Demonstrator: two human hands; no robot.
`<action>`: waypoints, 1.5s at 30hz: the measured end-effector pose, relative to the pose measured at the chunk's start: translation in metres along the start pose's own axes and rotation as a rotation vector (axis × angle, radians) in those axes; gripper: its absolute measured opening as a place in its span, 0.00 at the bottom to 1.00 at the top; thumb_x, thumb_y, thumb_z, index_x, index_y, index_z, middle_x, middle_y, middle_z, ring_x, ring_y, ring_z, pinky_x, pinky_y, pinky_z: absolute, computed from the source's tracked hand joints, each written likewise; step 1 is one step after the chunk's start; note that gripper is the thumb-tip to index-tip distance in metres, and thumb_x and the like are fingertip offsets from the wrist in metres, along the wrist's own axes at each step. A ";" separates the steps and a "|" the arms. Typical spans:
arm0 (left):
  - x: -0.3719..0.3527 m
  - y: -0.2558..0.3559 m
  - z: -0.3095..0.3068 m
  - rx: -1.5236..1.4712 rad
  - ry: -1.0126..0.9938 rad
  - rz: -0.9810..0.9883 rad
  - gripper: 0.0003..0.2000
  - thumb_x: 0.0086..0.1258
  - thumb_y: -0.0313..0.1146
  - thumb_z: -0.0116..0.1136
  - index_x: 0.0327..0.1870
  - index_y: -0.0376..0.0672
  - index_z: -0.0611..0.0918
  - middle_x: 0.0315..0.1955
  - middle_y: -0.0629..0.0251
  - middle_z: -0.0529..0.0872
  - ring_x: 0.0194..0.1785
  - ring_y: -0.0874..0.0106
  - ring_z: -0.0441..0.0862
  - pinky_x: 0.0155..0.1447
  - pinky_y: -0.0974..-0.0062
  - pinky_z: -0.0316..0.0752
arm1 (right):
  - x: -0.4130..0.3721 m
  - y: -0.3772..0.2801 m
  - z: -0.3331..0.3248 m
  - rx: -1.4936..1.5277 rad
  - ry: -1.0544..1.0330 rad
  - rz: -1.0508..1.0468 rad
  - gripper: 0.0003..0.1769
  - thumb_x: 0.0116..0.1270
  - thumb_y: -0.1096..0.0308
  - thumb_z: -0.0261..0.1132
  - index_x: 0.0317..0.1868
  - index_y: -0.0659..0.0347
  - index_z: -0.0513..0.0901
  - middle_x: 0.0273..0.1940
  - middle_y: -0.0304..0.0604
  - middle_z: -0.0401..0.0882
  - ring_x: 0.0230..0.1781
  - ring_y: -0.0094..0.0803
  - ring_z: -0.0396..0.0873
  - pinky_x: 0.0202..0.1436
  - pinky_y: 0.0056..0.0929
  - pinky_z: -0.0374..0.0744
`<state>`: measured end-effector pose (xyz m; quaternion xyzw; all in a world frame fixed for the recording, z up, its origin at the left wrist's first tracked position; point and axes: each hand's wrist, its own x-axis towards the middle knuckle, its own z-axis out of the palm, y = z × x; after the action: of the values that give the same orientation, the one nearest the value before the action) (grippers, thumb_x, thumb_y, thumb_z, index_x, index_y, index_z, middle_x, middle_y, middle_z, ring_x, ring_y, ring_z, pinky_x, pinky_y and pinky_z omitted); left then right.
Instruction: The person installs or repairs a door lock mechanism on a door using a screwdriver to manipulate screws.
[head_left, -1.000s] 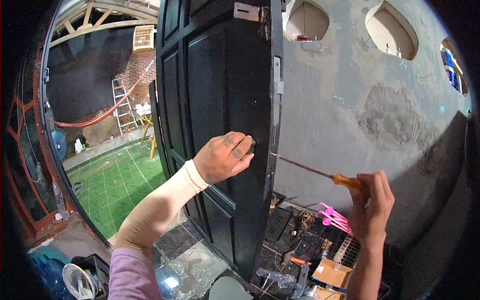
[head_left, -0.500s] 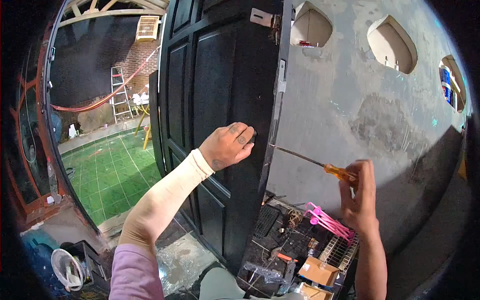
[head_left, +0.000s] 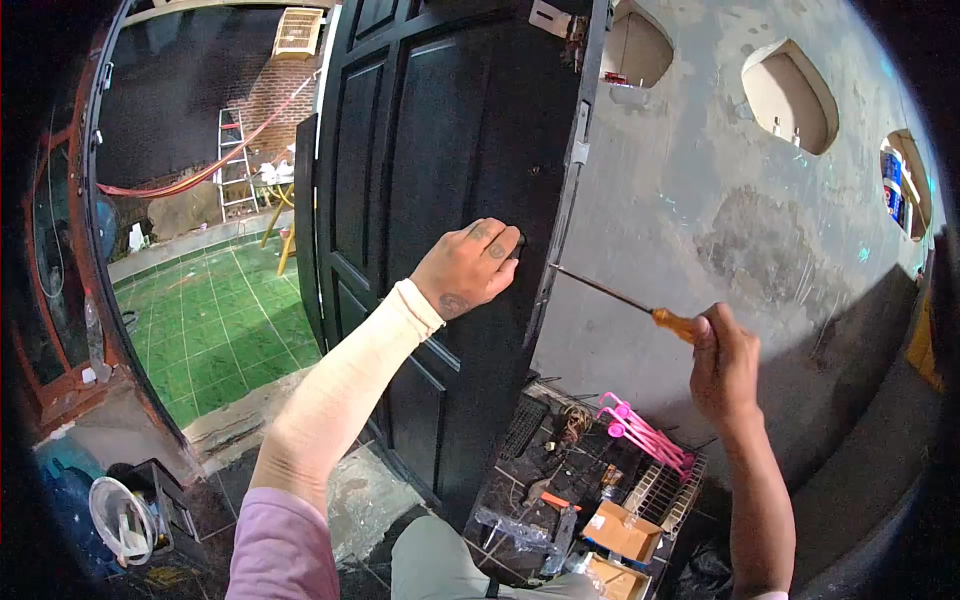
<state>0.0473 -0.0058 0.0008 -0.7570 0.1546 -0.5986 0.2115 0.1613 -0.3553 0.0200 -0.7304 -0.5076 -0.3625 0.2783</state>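
A black panelled door [head_left: 450, 130] stands ajar with its edge toward me. My left hand [head_left: 468, 268] is closed round a small dark part on the door face, near the edge; the fingers mostly hide it. My right hand [head_left: 724, 362] grips the orange handle of a long screwdriver [head_left: 672, 322]. The screwdriver's tip touches or nearly touches the door edge, below a metal plate [head_left: 581, 150]. Higher up, another metal bracket [head_left: 550, 18] sticks out by the top of the door.
On the dark floor lie pink tubes [head_left: 645, 437], a wire rack [head_left: 668, 490], a cardboard box [head_left: 622, 530] and an orange-handled tool [head_left: 560, 499]. At lower left stands a white bucket [head_left: 122, 520]. A grey wall [head_left: 690, 180] with niches rises on the right.
The view has shifted slightly, and the door edge appears further right. My right hand has turned, its fingers wrapped more fully round the handle. My left hand keeps its hold at the door.
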 end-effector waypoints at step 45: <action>-0.002 0.030 0.033 -0.414 0.371 -0.489 0.12 0.66 0.18 0.58 0.49 0.34 0.77 0.28 0.64 0.77 0.25 0.76 0.75 0.29 0.78 0.72 | 0.045 -0.026 -0.012 0.392 -0.448 0.160 0.12 0.74 0.64 0.63 0.52 0.60 0.78 0.29 0.40 0.75 0.20 0.22 0.70 0.21 0.24 0.73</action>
<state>0.0795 -0.0259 -0.0224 -0.6769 0.1229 -0.7145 -0.1273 0.1436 -0.3312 0.0645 -0.7622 -0.5576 -0.0645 0.3225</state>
